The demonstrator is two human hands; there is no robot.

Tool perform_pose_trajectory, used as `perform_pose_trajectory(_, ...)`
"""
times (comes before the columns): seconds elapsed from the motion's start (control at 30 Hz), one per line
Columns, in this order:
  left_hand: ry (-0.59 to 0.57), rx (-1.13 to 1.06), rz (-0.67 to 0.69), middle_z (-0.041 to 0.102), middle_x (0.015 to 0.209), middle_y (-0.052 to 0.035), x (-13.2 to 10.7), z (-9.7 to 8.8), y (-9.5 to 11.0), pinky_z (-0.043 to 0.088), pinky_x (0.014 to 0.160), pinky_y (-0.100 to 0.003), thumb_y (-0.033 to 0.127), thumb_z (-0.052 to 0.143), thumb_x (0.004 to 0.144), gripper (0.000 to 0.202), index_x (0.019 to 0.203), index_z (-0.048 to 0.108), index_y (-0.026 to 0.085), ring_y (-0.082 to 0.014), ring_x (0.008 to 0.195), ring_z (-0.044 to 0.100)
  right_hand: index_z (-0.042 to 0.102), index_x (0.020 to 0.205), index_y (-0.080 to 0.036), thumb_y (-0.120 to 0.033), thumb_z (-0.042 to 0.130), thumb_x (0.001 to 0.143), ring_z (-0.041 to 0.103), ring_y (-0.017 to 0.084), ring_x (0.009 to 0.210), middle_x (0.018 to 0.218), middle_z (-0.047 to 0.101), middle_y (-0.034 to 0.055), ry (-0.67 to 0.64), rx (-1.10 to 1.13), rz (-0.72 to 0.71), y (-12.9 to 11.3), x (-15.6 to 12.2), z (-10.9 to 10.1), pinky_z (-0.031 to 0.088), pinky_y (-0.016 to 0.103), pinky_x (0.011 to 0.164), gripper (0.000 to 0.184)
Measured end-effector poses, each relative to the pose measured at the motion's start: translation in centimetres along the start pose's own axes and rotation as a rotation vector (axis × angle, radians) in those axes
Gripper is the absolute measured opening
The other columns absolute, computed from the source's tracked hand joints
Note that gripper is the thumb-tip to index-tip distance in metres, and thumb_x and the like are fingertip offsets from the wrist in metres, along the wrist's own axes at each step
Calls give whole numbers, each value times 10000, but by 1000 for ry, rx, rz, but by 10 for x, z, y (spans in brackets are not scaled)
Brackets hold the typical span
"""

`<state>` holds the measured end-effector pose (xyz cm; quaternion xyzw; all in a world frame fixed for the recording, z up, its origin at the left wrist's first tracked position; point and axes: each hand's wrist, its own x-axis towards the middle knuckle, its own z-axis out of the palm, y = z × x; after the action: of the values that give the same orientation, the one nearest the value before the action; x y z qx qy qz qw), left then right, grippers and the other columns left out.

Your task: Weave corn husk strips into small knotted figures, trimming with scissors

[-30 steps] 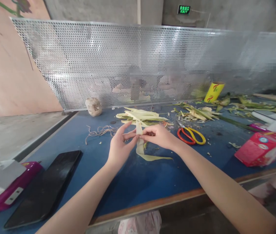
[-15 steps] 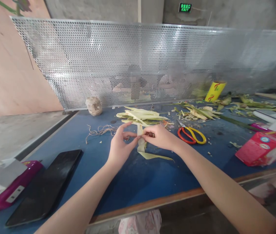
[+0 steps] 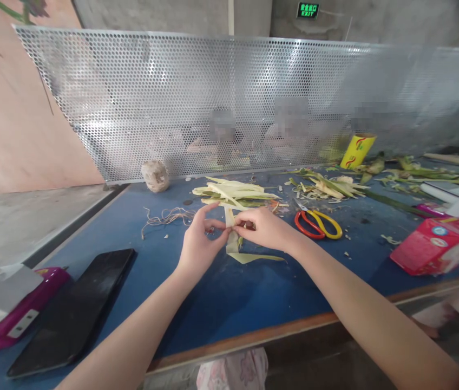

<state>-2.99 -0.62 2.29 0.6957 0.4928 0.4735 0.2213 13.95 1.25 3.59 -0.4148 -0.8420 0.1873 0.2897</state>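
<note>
A pale green corn husk strip hangs between my hands, its lower end bent to the right over the blue table. My left hand pinches it from the left with thumb and fingertips. From the other side my right hand closes on the same strip, the fingertips of both hands almost meeting. Just beyond them lies a pile of husk strips. To the right of my right hand rest scissors with one red and one yellow handle, blades pointing away.
A perforated metal screen borders the table's far side, people behind it. On the left are a black phone, a purple device, twine and a wrapped ball. Rightward lie husk scraps, a yellow roll and a red packet.
Both hands keep their pinch on the husk strip, with hardly any movement. The whole view has shifted very slightly.
</note>
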Motion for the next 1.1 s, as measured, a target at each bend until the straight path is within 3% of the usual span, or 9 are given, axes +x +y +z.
perform_pose_trajectory(0.23,-19,-10,8,676,750,2,0,0,0,451,757,-316,236,596,703,522,1195,425,196,-154,752,614,605,785,-181,-237,543,770,444,87,540,642,565,-9,24,-33,49,-2,-2,-3,324,213,544,85)
perform_pose_trajectory(0.47,-14,-1,15,690,777,-7,0,2,0,455,760,-311,251,602,706,509,1183,434,190,-152,755,620,578,751,-170,-160,524,747,431,90,574,697,556,0,87,-39,-52,-2,-1,-1,311,215,547,55)
perform_pose_trajectory(0.63,-3,18,-18,674,739,1,0,2,2,457,751,-298,247,600,705,496,1171,446,174,-151,751,621,597,779,-172,-250,511,804,431,88,550,654,544,-8,67,7,-34,-1,0,0,310,215,529,119)
perform_pose_trajectory(0.9,24,98,-19,666,713,23,0,2,4,449,751,-289,250,597,707,465,1146,458,191,-139,740,610,585,751,-173,-219,498,830,458,105,603,691,570,14,89,-212,-43,1,1,4,289,225,553,127)
perform_pose_trajectory(1.1,45,102,-6,671,739,21,-1,1,5,456,742,-293,224,600,702,498,1173,440,199,-141,744,611,563,732,-173,-197,510,818,459,105,607,693,559,7,75,-242,-67,-2,1,3,285,224,550,103)
